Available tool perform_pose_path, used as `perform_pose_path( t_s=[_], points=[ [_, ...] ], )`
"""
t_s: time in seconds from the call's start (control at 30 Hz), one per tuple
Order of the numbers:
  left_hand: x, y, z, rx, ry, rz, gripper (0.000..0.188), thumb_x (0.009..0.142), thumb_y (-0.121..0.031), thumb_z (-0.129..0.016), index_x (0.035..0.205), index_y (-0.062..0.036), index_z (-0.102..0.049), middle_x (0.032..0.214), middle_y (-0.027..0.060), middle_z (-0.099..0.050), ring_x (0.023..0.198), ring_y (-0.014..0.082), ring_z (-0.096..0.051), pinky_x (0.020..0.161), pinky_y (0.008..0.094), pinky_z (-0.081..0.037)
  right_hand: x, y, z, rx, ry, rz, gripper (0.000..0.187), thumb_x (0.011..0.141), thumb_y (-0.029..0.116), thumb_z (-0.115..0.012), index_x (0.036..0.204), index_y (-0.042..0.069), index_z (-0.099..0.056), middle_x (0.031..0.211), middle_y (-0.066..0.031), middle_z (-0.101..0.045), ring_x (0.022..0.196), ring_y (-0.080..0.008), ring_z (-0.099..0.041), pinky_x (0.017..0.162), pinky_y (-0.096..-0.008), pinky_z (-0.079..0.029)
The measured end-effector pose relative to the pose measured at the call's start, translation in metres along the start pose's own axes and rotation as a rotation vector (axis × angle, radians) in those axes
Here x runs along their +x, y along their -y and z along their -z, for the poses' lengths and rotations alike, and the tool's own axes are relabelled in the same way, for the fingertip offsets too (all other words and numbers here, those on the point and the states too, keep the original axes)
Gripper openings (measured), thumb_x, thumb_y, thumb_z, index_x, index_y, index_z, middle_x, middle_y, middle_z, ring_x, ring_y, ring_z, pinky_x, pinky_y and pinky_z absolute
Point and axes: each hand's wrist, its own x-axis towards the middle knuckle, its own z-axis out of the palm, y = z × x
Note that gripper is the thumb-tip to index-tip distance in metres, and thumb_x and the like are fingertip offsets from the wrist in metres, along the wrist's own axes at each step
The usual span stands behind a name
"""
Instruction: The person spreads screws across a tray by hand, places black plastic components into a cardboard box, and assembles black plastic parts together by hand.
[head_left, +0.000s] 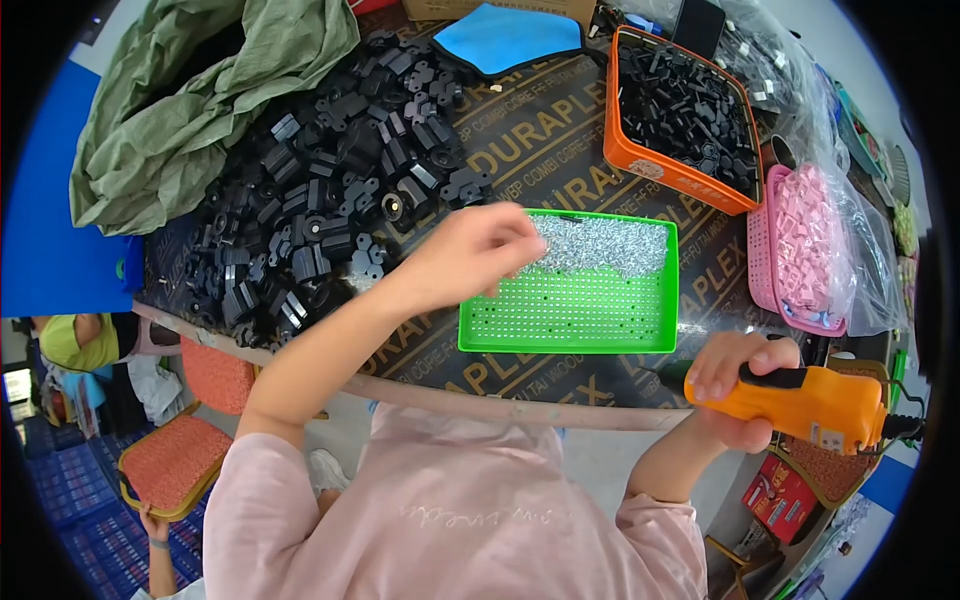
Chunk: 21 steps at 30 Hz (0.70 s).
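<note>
My left hand (478, 252) is over the left side of a shallow green plastic tray (568, 347). Its fingers are pinched together; whatever may be between them is too small to make out. Small silvery pieces that look like screws (610, 245) cover the far part of the tray, while the near part shows its perforated bottom. To the right of the tray, my right hand (738, 378) grips an orange electric screwdriver (825, 405), its dark tip pointing left over the table's near edge. Black moulded plastic parts (345, 160) lie heaped left of the tray.
An orange basket (690, 186) of small black parts stands at the far right, beside a pink basket (762, 270) of pink pieces. Blue fabric (510, 38) and green cloth (210, 120) lie at the back. Another person's hand (152, 522) touches a stool (175, 465) at lower left.
</note>
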Motion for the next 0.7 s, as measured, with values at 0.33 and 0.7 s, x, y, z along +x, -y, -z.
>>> perform_pose_path(
  t_s=[0.33,0.7],
  points=[
    [-0.062,0.067,-0.031,0.536,-0.261,0.118,0.059,0.082,-0.019,-0.050,0.132,-0.0044,-0.023,0.065,0.0203,-0.058,0.062,0.0401,-0.056,0.057,0.0485,-0.044,-0.005,0.021,0.012,-0.137,-0.129,0.033,0.052,0.075,0.042,-0.067,0.099,0.002,-0.041,0.067,-0.0060,-0.050,0.054,-0.0148,-0.049,0.048,-0.0236,-0.044],
    [0.043,0.028,0.005,0.944,-0.081,-0.139,0.036,0.080,-0.017,-0.053,0.116,-0.0154,-0.049,0.075,0.0175,-0.061,0.072,0.0357,-0.059,0.064,0.0452,-0.046,-0.016,0.047,0.019,-0.230,-0.168,0.120,0.049,0.077,0.042,-0.064,0.098,0.003,-0.041,0.064,-0.0055,-0.049,0.051,-0.0146,-0.047,0.046,-0.0235,-0.042]
  ],
)
